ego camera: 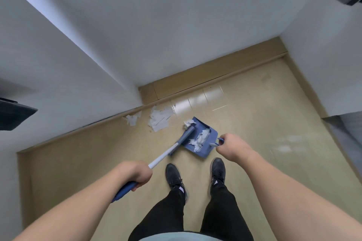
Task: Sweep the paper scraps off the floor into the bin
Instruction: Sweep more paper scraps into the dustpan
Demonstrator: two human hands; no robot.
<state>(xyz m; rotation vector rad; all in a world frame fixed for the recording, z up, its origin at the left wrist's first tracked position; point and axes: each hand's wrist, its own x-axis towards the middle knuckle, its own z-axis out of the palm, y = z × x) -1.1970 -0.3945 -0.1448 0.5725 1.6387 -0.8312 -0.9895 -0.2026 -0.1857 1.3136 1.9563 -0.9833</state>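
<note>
The left hand [137, 172] is wrapped tight around the blue-and-white plastic broom handle [162, 156], fingers curled over the blue grip end, while the right hand [232, 146] is closed around the thin blue upright handle of the dustpan [217, 141]. From the left grip the handle runs far and rightward down to the blue broom head [189, 131], which sits at the left lip of the blue plastic dustpan [203, 146] with a crumpled white scrap [189, 123] against it. The pan lies on the pale wooden floor [254, 123] just ahead of the black shoes [174, 176] and already holds several torn white paper scraps [199, 139]. Further left, a larger pile of white scraps [159, 120] and a smaller one [133, 118] lie near the skirting board. This looks like mid-sweep: part of the litter is collected, most remains. The next stroke probably calls for reaching the broom out beyond the far piles and drawing them rightward into the steadied pan. No bin is in view.
</note>
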